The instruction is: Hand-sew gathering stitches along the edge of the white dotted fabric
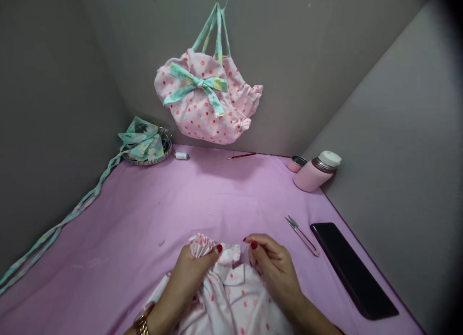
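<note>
A pale cloth piece (231, 296) with red and pink dots lies bunched at the near edge of the view. My left hand (197, 267) is closed on it, the thumb pressing a gathered, ruffled edge (201, 245). Just right of that edge is my right hand (271, 262), thumb and forefinger pinched together. A faint, thread-like line shows near its fingertips, but what they pinch is too small to make out. To the right lie thread snips (302, 235) with pink handles, their blades pointing away from me.
A dotted garment (208, 96) with a green bow hangs at the back. Behind on the left stands a basket (148, 160) of green cloth with long straps (83, 202). A thread spool (182, 155), thin red tool (241, 155), pink flask (313, 173), cup (296, 164) and black phone (352, 270) lie around.
</note>
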Demonstrator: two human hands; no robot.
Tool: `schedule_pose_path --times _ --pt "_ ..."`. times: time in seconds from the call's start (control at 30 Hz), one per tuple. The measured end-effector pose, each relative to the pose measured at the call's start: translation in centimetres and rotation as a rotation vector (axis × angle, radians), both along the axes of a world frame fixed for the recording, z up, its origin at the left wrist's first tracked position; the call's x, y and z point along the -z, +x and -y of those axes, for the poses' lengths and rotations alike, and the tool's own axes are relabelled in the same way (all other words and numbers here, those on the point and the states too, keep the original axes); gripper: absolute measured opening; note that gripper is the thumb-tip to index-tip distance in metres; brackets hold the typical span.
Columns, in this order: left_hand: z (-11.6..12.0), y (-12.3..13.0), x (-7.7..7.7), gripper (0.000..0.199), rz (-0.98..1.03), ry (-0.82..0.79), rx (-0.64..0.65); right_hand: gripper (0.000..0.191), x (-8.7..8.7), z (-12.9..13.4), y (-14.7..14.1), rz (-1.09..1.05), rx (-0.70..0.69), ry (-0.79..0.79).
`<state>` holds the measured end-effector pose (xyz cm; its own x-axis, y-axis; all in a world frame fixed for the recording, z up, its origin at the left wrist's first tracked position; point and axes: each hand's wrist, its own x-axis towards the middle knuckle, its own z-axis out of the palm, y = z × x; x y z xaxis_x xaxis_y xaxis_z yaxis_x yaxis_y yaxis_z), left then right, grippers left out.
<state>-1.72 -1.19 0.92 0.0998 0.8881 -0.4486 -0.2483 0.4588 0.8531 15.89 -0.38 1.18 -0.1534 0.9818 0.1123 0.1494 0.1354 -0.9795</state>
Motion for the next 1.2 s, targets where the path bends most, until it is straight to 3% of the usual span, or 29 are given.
schedule_pose_path --times 0.07,0.13,0.3,0.4,0.5,0.63,1.2 --pt "0.0 -0.1 0.0 0.020 -0.016 0.038 -0.006 0.016 -0.7 0.4 -1.1 0.112 -0.147 0.090" --pt "0.0 -0.1 0.0 0.020 -0.032 0.050 -0.021 0.017 -0.9 0.6 -1.9 0.236 -0.201 0.137" --pt "-0.1 -0.2 0.2 0.019 -0.043 0.021 -0.010 0.020 0.5 -0.1 -1.8 0.348 -0.109 0.121" --pt "-0.1 -0.3 0.2 0.018 -0.017 0.025 0.008 0.019 1.1 -0.3 -1.3 0.348 -0.133 0.140" --pt "-0.1 -0.3 0.1 0.017 0.010 0.027 0.011 0.022 1.2 -0.1 -1.1 0.347 -0.183 0.197" --pt "-0.1 -0.2 0.0 0.017 -0.001 0.032 0.004 0.024 1.2 0.1 -1.1 0.371 -0.144 0.270" --pt "-0.1 -0.2 -0.1 0.017 0.038 0.036 0.010 0.030 1.4 0.2 -1.0 0.426 -0.146 0.340"
